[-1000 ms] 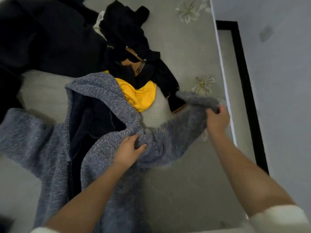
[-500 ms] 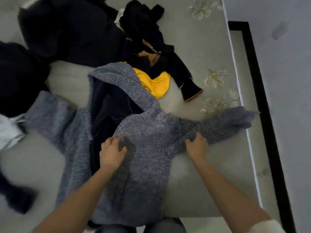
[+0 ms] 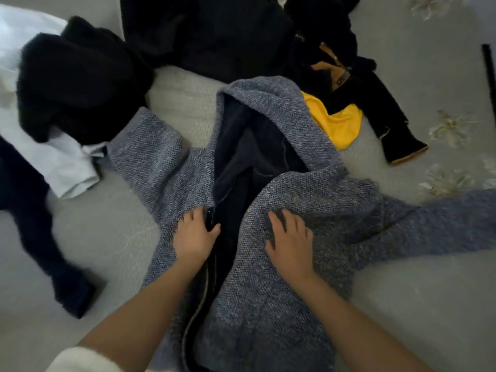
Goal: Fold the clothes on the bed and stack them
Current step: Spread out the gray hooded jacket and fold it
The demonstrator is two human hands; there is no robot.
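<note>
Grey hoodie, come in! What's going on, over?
Left hand, right hand flat on grey hoodie. Hoodie unzipped, unfolded, sleeves spread. Its hood lies over yellow garment.

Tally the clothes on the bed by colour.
Grey: 1, the grey hooded jacket.
Yellow: 1, the yellow garment.
White: 1, the white garment.
Black: 3, the fuzzy black garment, the large black garment, the black jacket with tan trim.
Navy: 1, the navy garment, blurred.
Total: 7, though the dark heaps overlap and may hide more.
</note>
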